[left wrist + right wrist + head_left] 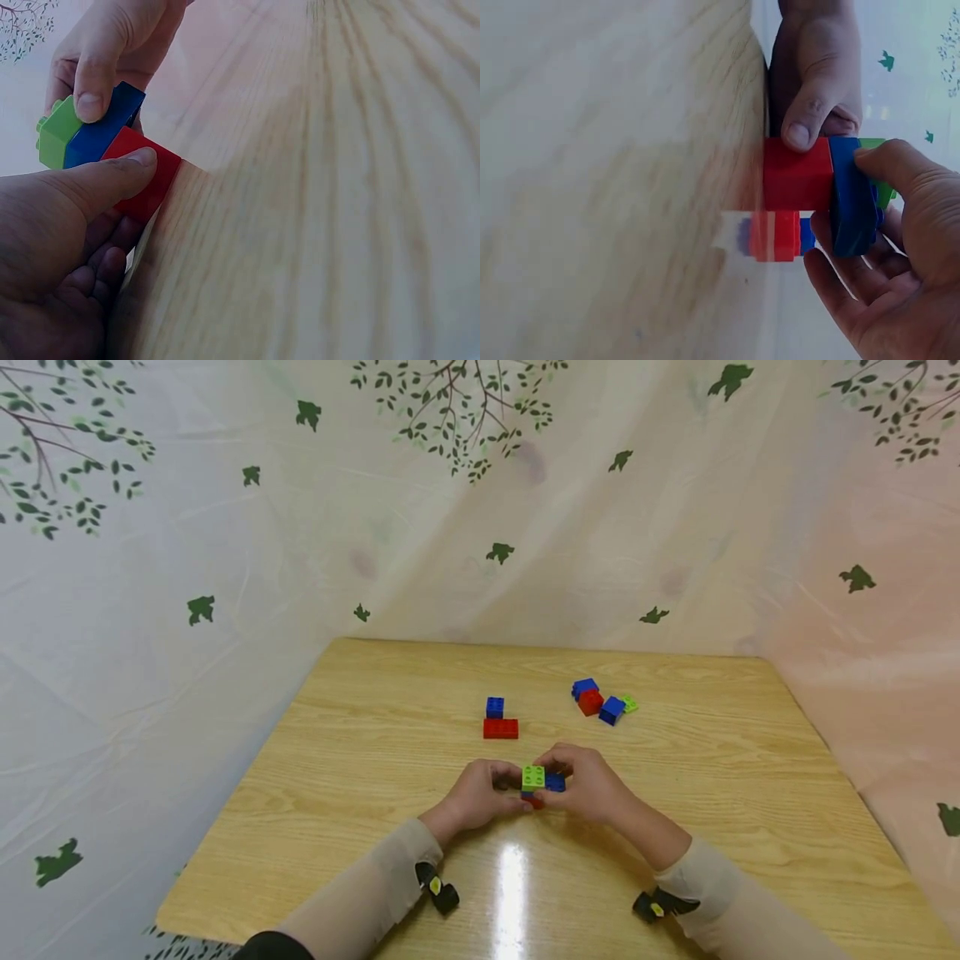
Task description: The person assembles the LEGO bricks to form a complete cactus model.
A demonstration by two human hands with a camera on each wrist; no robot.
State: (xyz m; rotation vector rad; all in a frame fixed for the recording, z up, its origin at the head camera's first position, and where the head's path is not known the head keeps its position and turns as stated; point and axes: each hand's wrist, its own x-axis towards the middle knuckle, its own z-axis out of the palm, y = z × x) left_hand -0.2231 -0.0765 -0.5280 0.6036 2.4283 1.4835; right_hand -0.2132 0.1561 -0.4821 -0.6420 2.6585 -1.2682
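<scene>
Between both hands stands a small stack of toy building bricks on the table. A red brick point(799, 172) forms its base, a longer blue brick point(851, 195) lies over it and juts to the right, and a lime green brick point(533, 777) sits on top at the left. My left hand point(477, 795) holds the red brick, its thumb pressed on the near face. With thumb and fingers, my right hand point(592, 785) pinches the blue brick; its thumb also lies close to the green one. Some of the right fingertips are hidden behind the stack.
Beyond the hands, a red brick point(500, 729) lies with a small blue brick point(495, 707) just behind it. Farther right is a loose group: a blue brick point(585, 687), a red brick point(590, 702), another blue brick point(612, 711) and a green brick point(630, 703).
</scene>
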